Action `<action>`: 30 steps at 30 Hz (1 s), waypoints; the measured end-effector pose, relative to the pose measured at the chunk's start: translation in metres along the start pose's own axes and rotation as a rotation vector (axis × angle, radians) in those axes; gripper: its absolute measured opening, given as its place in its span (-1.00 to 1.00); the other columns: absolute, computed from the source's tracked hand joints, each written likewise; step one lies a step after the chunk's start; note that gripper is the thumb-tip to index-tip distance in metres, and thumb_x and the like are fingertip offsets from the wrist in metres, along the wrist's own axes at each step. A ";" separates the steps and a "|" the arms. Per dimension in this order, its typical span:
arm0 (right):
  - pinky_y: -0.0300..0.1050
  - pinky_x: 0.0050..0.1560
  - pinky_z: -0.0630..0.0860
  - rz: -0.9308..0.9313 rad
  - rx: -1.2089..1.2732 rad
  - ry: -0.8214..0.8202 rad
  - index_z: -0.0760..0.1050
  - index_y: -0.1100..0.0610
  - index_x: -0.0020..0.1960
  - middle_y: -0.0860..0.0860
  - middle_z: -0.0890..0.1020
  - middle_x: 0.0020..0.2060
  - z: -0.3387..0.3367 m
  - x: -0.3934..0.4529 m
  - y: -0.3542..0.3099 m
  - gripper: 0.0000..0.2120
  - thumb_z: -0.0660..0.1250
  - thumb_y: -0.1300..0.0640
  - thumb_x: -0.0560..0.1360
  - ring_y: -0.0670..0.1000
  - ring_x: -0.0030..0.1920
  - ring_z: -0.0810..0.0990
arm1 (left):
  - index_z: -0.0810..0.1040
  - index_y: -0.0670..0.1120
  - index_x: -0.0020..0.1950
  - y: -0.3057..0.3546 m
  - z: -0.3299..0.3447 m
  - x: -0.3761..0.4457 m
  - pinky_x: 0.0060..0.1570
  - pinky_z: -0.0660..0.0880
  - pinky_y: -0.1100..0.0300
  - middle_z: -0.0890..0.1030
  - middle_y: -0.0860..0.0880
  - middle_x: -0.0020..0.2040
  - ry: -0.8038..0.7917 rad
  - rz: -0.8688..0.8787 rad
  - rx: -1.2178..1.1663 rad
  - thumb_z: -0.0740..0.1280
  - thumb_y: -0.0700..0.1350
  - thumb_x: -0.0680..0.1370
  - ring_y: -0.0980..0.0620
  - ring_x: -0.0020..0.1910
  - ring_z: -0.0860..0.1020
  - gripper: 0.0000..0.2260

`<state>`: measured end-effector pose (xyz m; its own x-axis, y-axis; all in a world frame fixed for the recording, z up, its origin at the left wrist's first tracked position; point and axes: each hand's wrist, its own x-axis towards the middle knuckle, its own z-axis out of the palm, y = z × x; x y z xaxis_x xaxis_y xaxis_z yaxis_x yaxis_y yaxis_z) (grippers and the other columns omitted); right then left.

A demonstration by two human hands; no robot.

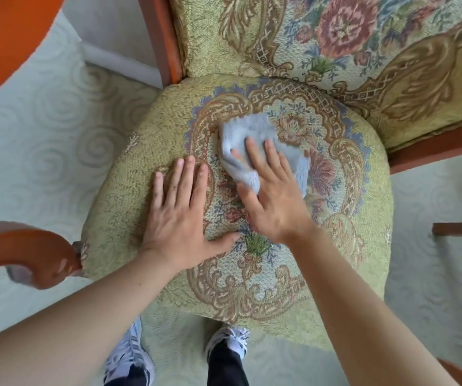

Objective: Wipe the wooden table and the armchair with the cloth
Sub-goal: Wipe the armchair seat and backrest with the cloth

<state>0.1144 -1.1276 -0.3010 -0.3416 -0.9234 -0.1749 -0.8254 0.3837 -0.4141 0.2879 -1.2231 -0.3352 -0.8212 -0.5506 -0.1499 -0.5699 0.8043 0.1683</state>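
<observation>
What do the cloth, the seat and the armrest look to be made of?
Cloth: seemingly microfibre or terry, grey-blue, with a fuzzy pile. Seat: woven tapestry-like upholstery, matte, with the floral pattern in the weave. Armrest: apparently wood with a glossy reddish-brown varnish that catches the light.

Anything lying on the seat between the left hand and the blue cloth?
No. In the head view only bare floral seat upholstery separates the flat left hand from the light blue fluffy cloth under the right hand.

Soft even daylight, faint shadows, wide-angle bending at edges.
</observation>
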 end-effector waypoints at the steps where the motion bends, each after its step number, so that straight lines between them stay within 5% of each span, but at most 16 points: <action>1: 0.03 0.60 -0.21 -0.016 -0.001 -0.021 0.05 -0.05 0.63 -0.04 -0.01 0.63 0.003 -0.020 0.000 -0.47 -0.10 -0.11 0.67 0.07 0.62 -0.19 | -0.07 -0.24 0.64 0.000 -0.001 0.003 0.55 -0.02 -0.29 -0.09 -0.24 0.65 0.000 -0.002 -0.003 -0.11 0.64 0.37 -0.17 0.64 -0.12 0.15; 9: 0.08 0.59 -0.14 0.040 0.086 -0.051 0.06 -0.10 0.62 -0.12 0.00 0.63 0.022 -0.117 -0.011 -0.48 -0.03 -0.08 0.67 0.07 0.63 -0.11 | -0.06 -0.25 0.64 -0.006 0.003 -0.006 0.57 -0.04 -0.23 -0.12 -0.20 0.66 0.043 0.031 0.010 0.02 0.54 0.43 -0.13 0.64 -0.13 0.08; 20: -0.01 0.59 -0.26 0.040 -0.012 0.045 0.10 -0.03 0.62 -0.01 0.03 0.63 -0.001 0.042 -0.011 -0.48 -0.09 -0.06 0.67 0.10 0.62 -0.14 | -0.02 -0.28 0.63 -0.003 0.003 -0.007 0.56 0.01 -0.26 -0.10 -0.23 0.66 0.048 0.015 0.026 -0.07 0.58 0.43 -0.14 0.64 -0.10 0.10; 25: 0.11 0.59 -0.12 0.006 -0.012 0.070 0.46 0.19 0.44 0.00 0.04 0.63 0.003 0.030 -0.006 -0.56 0.01 0.02 0.71 0.11 0.63 -0.12 | -0.02 -0.25 0.64 -0.004 0.001 -0.007 0.56 0.02 -0.22 -0.07 -0.22 0.66 0.046 0.028 0.030 -0.03 0.59 0.42 -0.13 0.64 -0.09 0.10; 30: 0.10 0.61 -0.13 0.074 -0.059 0.095 0.08 0.00 0.63 -0.02 0.01 0.63 0.023 -0.079 0.000 -0.46 -0.09 -0.04 0.66 0.08 0.63 -0.15 | -0.05 -0.23 0.65 -0.008 0.001 -0.003 0.58 -0.02 -0.17 -0.10 -0.21 0.66 0.051 0.071 0.023 -0.10 0.61 0.41 -0.12 0.64 -0.10 0.11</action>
<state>0.1521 -1.0545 -0.3076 -0.4417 -0.8896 -0.1162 -0.8201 0.4528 -0.3497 0.2947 -1.2275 -0.3372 -0.8602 -0.5022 -0.0889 -0.5100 0.8462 0.1545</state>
